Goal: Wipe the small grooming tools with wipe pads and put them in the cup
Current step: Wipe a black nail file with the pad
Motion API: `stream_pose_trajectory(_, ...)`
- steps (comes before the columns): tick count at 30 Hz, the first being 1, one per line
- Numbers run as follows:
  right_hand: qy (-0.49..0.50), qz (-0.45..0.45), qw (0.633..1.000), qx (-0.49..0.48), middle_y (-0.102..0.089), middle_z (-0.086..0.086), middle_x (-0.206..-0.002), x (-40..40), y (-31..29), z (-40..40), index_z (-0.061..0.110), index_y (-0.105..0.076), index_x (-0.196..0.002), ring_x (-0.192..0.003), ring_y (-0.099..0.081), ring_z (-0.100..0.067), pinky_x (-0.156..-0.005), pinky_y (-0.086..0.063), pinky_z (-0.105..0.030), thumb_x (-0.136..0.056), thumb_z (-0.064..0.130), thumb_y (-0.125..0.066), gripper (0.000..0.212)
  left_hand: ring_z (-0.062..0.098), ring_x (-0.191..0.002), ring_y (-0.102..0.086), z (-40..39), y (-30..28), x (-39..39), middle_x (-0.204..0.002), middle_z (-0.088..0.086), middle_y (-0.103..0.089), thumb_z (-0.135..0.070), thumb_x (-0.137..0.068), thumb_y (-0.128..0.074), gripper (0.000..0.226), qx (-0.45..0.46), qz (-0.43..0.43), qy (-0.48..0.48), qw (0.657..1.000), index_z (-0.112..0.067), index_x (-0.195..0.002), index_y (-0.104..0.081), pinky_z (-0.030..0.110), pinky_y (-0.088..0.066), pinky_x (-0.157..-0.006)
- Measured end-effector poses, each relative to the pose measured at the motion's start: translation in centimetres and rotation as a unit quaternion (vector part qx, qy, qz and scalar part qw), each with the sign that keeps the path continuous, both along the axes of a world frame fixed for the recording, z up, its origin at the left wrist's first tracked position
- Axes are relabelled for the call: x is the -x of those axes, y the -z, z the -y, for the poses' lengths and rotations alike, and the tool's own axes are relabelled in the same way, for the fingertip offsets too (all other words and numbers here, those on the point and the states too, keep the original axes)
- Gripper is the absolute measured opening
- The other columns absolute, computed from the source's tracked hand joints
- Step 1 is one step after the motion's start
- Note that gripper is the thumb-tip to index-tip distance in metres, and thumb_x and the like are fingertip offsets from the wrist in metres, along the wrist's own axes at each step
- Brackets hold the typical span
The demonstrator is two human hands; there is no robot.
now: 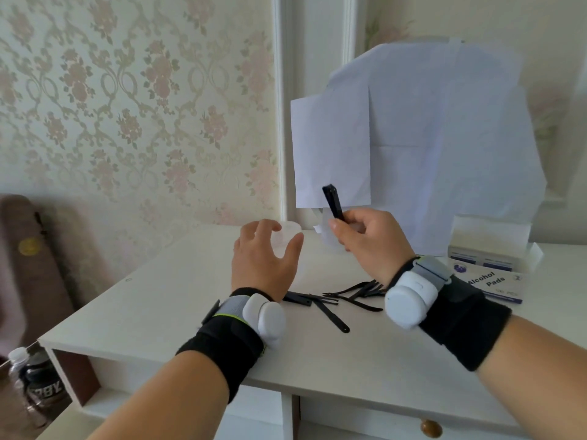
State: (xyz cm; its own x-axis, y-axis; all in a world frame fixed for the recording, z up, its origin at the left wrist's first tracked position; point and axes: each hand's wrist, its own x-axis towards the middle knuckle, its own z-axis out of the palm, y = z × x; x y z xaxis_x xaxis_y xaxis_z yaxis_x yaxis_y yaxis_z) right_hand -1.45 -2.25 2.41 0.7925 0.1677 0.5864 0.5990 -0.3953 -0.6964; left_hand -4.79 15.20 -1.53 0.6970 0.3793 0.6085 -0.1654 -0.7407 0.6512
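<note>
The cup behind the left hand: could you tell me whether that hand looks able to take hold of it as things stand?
Probably yes: the left hand is open right in front of the cup, with nothing between them.

On the white wooden desk [178,300] we see the pile of slim black grooming tools [336,300] near the middle, between our wrists. From the pile, the clear plastic cup [287,231] stands at eleven o'clock, behind our left hand [265,258], whose spread fingers lie about it. Our right hand [370,241] hovers at one o'clock, pinching one black flat tool [333,203] upright. The white and blue alcohol pads box [495,282] lies at three o'clock, and the white paper sheets [428,147] stand behind everything at twelve
</note>
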Motion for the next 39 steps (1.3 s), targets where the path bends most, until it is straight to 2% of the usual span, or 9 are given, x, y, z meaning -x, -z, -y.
stream_pose_trajectory(5,0.042,-0.003,0.997,-0.07,-0.072,-0.001,-0.083,-0.7,0.3,-3.2,0.013,-0.071,-0.092,-0.083,-0.068,-0.017,-0.08,-0.055,-0.037,-0.095,0.034,-0.057,0.025,0.013,-0.119,-0.048,1.0,0.1,-0.5,-0.128,-0.009,-0.05,-0.056,-0.088,-0.055,0.042,0.033,-0.001,0.066,0.997,-0.03,-0.12,-0.062,0.032,-0.041,-0.102)
stream_pose_trajectory(10,0.061,-0.032,0.995,-0.074,-0.07,-0.006,-0.082,-1.3,1.8,-3.5,0.008,-0.066,-0.091,-0.081,-0.067,-0.022,-0.08,-0.055,-0.043,-0.098,0.031,-0.048,0.03,0.003,-0.114,-0.049,1.6,-0.4,-0.7,-0.124,-0.012,-0.052,-0.051,-0.09,-0.056,0.041,0.1,0.024,0.096,0.99,-0.029,-0.125,-0.063,0.021,-0.038,-0.097)
stream_pose_trajectory(17,0.052,-0.11,0.988,-0.098,-0.062,-0.006,-0.079,-1.6,1.8,-1.8,0.008,-0.061,-0.098,-0.06,-0.063,-0.017,-0.054,-0.055,-0.029,-0.1,0.016,-0.034,0.028,-0.004,-0.107,-0.05,1.6,-0.6,-0.7,-0.119,-0.016,-0.054,-0.053,-0.092,-0.052,0.037,0.163,0.034,0.114,0.979,-0.035,-0.122,-0.064,0.004,-0.032,-0.08)
stream_pose_trajectory(21,0.062,-0.109,0.992,-0.024,-0.063,0.001,-0.084,-1.9,2.5,-1.5,0.013,-0.051,-0.127,-0.064,-0.06,-0.016,-0.068,-0.055,-0.037,-0.1,0.013,-0.034,0.032,-0.01,-0.104,-0.05,1.7,-0.7,-0.6,-0.117,-0.02,-0.054,-0.052,-0.092,-0.052,0.031,0.173,0.03,0.132,0.976,-0.039,-0.117,-0.064,0.001,-0.034,-0.073)
stream_pose_trajectory(24,0.049,-0.104,0.993,-0.019,-0.066,0.006,-0.088,-1.9,2.8,-1.7,0.034,-0.027,-0.15,-0.073,-0.062,-0.018,-0.076,-0.056,-0.038,-0.097,0.008,-0.034,0.059,-0.014,-0.101,-0.049,1.7,-0.8,-0.5,-0.116,-0.019,-0.054,-0.051,-0.092,-0.053,0.025,0.184,0.026,0.139,0.973,-0.041,-0.112,-0.064,-0.005,-0.034,-0.069)
stream_pose_trajectory(30,0.013,-0.102,0.994,0.031,-0.058,0.003,-0.124,-1.6,2.0,-1.2,0.025,-0.047,-0.141,-0.1,-0.049,-0.011,-0.087,-0.037,-0.022,-0.095,0.001,-0.033,0.054,-0.018,-0.097,-0.049,1.9,-1.0,-0.4,-0.115,-0.019,-0.056,-0.05,-0.092,-0.054,0.011,0.198,0.02,0.142,0.97,-0.05,-0.1,-0.06,-0.003,-0.034,-0.069)
stream_pose_trajectory(33,-0.007,-0.086,0.994,0.07,-0.058,0.001,-0.123,-1.1,1.7,-1.4,0.032,-0.04,-0.143,-0.102,-0.054,-0.015,-0.084,-0.04,-0.028,-0.097,0.014,-0.037,0.05,-0.017,-0.099,-0.049,1.9,-1.0,-0.4,-0.116,-0.018,-0.056,-0.049,-0.093,-0.053,0.012,0.197,0.022,0.144,0.97,-0.049,-0.102,-0.061,-0.003,-0.035,-0.07)
stream_pose_trajectory(36,-0.033,-0.103,0.99,0.086,-0.058,0.001,-0.114,-1.1,2.1,-2.1,0.037,-0.041,-0.136,-0.094,-0.057,-0.015,-0.083,-0.045,-0.033,-0.091,0.05,-0.046,0.047,-0.015,-0.101,-0.05,2.0,-0.9,-0.4,-0.118,-0.016,-0.057,-0.047,-0.093,-0.054,0.018,0.195,0.03,0.153,0.968,-0.043,-0.107,-0.064,-0.006,-0.035,-0.072)
stream_pose_trajectory(39,-0.037,-0.094,0.99,0.102,-0.058,0.004,-0.118,-1.1,2.3,-2.2,0.031,-0.043,-0.134,-0.1,-0.056,-0.013,-0.088,-0.047,-0.034,-0.088,0.062,-0.052,0.056,-0.006,-0.107,-0.056,1.6,-0.5,-0.9,-0.119,-0.016,-0.061,-0.054,-0.09,-0.055,0.023,0.221,0.039,0.175,0.959,-0.043,-0.106,-0.067,0.019,-0.047,-0.094)
